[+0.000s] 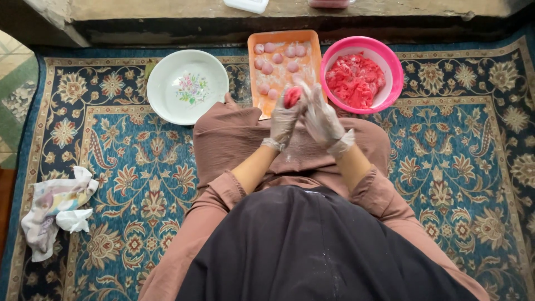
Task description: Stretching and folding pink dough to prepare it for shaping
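I sit on a carpet with both hands raised over my lap, each in a thin clear plastic glove. My left hand (284, 120) cups a small red ball of mince (292, 97) at its fingertips. My right hand (322, 118) presses against the ball from the right, palm turned inward. Just beyond my hands lies an orange rectangular tray (257, 78) carrying several pink shaped balls (267, 68). Right of it stands a pink bowl (390, 67) filled with raw red mince (355, 79).
A white floral bowl (186, 86) sits left of the tray. A crumpled patterned cloth with a white tissue (56, 209) lies at the carpet's left edge. A stone step (167, 17) runs along the top, with a white container (246, 4) on it.
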